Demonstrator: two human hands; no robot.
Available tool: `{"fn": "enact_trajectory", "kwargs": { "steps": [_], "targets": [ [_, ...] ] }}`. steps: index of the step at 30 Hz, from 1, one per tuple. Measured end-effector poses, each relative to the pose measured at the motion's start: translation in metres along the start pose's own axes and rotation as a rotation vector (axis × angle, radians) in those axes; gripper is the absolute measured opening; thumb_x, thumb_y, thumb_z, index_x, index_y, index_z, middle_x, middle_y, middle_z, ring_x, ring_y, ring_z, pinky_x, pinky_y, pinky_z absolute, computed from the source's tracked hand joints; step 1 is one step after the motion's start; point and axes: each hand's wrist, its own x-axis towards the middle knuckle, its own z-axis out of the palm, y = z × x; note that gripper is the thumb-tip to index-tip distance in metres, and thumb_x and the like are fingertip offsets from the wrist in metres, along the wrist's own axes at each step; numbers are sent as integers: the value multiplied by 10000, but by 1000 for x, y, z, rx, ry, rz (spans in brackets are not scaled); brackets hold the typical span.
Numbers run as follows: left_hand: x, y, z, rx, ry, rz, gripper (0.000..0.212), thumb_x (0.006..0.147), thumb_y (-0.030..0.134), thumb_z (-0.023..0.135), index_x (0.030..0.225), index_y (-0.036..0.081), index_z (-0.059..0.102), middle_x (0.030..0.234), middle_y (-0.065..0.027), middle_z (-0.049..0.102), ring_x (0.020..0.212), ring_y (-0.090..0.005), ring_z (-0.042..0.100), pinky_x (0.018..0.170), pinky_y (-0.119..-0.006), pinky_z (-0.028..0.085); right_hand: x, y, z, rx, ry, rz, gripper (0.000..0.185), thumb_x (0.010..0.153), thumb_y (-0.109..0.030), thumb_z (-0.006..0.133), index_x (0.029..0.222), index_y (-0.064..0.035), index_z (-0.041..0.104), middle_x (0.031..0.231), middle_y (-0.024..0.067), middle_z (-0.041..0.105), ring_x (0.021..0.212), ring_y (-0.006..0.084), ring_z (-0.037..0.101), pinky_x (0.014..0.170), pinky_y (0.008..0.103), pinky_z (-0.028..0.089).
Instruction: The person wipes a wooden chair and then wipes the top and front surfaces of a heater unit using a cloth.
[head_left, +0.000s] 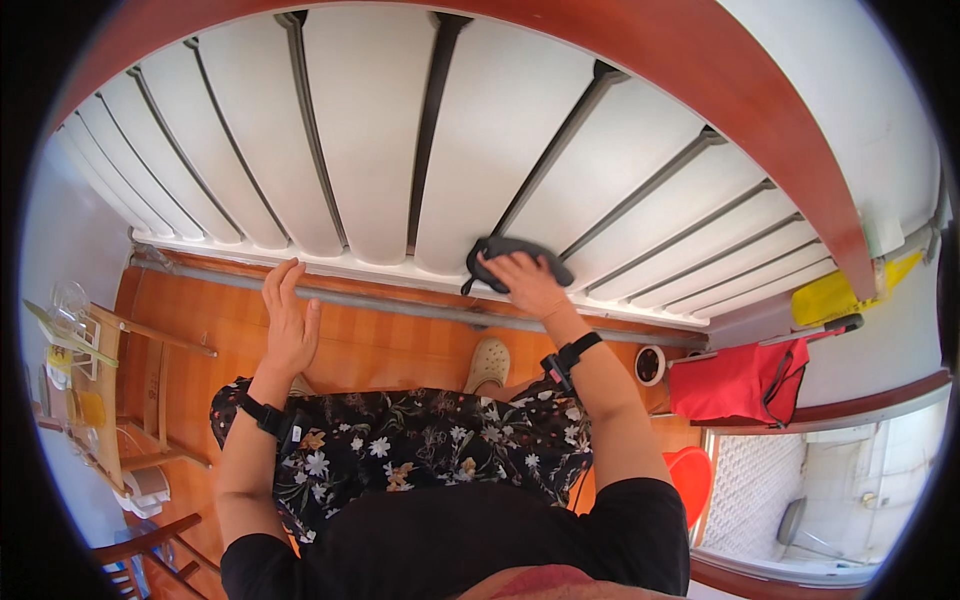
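My right hand (529, 283) lies on a dark grey cloth or pad (491, 262), which has a small loop at its left end. The hand presses it against the lower part of a white slatted radiator (360, 150), near its bottom rail. Slight blur shows around the pad and fingers. My left hand (291, 322) is raised over the floor before the radiator's lower edge, its fingers extended and nothing in it. Its fingertips appear close to the bottom rail; whether they touch it is unclear. Each wrist wears a black strap with a small device.
A reddish-brown wooden ledge (600, 37) arches above the radiator. A grey pipe (360, 300) runs below it. On the right are a red trolley bag (739, 382), a yellow bag (832, 296) and a white round container (649, 365). A wooden stand (109, 375) holding glassware is on the left.
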Motion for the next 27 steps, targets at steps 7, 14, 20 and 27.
{"fn": "enact_trajectory", "kwargs": {
  "steps": [7, 14, 20, 27],
  "targets": [
    [-5, -27, 14, 46, 32, -86, 441, 945, 157, 521, 1340, -1, 404, 1340, -212, 414, 1254, -404, 358, 1071, -485, 280, -23, -1, 32, -119, -19, -245, 631, 843, 3, 415, 1436, -210, 416, 1461, -3, 429, 1313, 177, 451, 1068, 344, 401],
    [13, -13, 21, -20, -13, -52, 449, 905, 145, 570, 1306, -4, 434, 1303, -202, 447, 1229, -406, 381, 1048, -487, 304, 12, 34, -128, -234, -54, -46, 714, 740, -18, 565, 1405, -258, 464, 1421, -26, 450, 1347, 192, 374, 1032, 539, 357],
    [20, -1, 19, -59, -24, -6, 467, 885, 148, 590, 1299, -8, 438, 1288, -205, 456, 1218, -404, 391, 1043, -487, 308, 70, 9, -245, -609, 526, 83, 890, 518, -148, 770, 1355, -309, 512, 1401, -83, 461, 1313, 226, 375, 1071, 541, 240],
    [22, 1, 15, -80, -22, -37, 471, 890, 149, 585, 1306, -9, 432, 1292, -212, 453, 1228, -408, 382, 1048, -488, 304, 109, -23, -212, -544, 599, 72, 747, 654, -213, 686, 1377, -221, 497, 1439, 65, 433, 1309, 415, 319, 1051, 676, 142]
  ]
}}
